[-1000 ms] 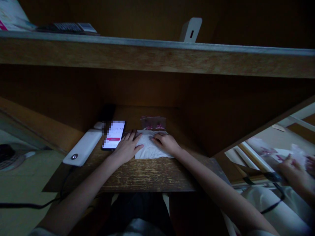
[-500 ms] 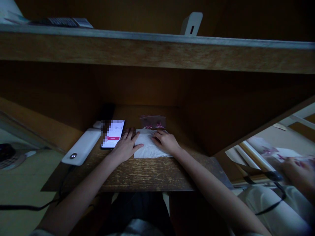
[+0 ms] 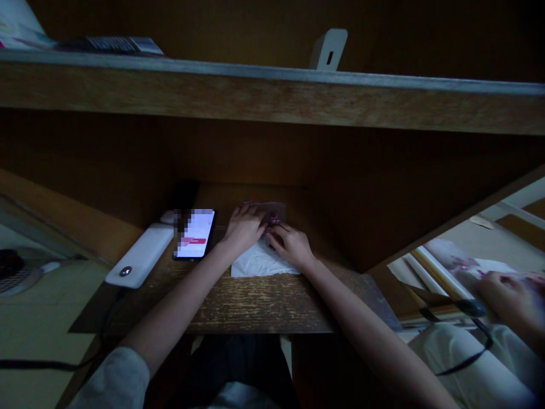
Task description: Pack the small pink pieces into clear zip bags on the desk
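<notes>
A white sheet (image 3: pixel 259 260), thin and wrinkled like tissue or cloth, lies on the dark wooden board. Behind it is a small clear zip bag (image 3: pixel 279 210) with pink bits inside. My left hand (image 3: pixel 246 228) reaches over the sheet's far left part. Its fingers extend onto the left part of the bag and cover it; whether they grip the bag is hidden. My right hand (image 3: pixel 293 245) rests on the right side of the sheet, fingers loosely bent and thumb apart, close to the bag's near edge.
Left of the hands lie a lit phone (image 3: pixel 196 234) and a white power bank (image 3: pixel 142 255) with a cable. A shelf edge (image 3: pixel 264 94) crosses above, holding a white box-like device (image 3: pixel 330 50). At right, another person's hand (image 3: pixel 511 295) is near pink-marked material.
My left hand has moved forward and right, from the sheet's left edge onto the bag. My right hand stays nearly in place. The view has tilted slightly.
</notes>
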`<state>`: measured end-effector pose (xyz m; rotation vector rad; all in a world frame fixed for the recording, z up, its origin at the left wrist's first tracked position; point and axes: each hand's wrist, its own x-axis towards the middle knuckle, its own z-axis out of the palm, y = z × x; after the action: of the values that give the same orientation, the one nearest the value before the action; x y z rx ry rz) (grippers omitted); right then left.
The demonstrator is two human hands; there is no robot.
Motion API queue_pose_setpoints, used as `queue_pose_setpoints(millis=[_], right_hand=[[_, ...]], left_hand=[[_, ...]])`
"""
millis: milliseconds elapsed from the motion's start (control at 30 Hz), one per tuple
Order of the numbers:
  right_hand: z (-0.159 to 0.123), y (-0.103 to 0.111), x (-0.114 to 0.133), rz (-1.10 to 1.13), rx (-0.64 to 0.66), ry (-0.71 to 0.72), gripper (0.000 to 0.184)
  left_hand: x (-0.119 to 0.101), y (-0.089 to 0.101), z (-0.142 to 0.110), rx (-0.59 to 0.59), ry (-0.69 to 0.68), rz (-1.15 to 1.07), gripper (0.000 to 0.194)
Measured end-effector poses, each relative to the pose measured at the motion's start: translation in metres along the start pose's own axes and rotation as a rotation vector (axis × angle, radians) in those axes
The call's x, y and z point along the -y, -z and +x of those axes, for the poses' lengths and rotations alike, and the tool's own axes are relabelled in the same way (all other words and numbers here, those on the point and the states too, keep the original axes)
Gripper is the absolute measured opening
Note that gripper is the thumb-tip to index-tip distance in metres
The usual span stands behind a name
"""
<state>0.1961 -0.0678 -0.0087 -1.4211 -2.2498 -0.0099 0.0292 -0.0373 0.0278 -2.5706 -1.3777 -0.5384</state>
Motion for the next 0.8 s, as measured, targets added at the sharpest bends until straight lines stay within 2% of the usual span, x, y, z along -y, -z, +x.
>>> queue_pose_setpoints(millis=[100, 200, 300, 567, 700, 800], right_hand=[[-0.001, 0.002, -0.004, 0.033, -0.057, -0.033, 0.028], [-0.001, 0.003, -0.007, 0.054, -0.072, -0.058, 0.027], [-0.001, 0.003, -0.007, 0.068, -0.054, -0.060, 0.027], [-0.001, 0.004, -0.005, 0.064, -0.009, -0.063, 0.029], [-0.002, 0.002, -0.006, 0.056, -0.003, -0.071, 0.030], [-0.002, 0.000, -0.007, 0.075, -0.001, -0.084, 0.030]], left_hand=[[-0.009, -0.011, 0.019, 0.043, -0.019, 0.018, 0.028], [-0.012, -0.018, 0.029, 0.108, -0.035, 0.035, 0.025], [-0.012, -0.019, 0.032, 0.144, -0.028, 0.044, 0.025], [-0.006, -0.025, 0.033, 0.134, -0.032, 0.042, 0.024], [0.000, -0.021, 0.031, 0.010, 0.019, -0.088, 0.022], [0.008, -0.016, 0.028, -0.169, 0.138, -0.393, 0.020]])
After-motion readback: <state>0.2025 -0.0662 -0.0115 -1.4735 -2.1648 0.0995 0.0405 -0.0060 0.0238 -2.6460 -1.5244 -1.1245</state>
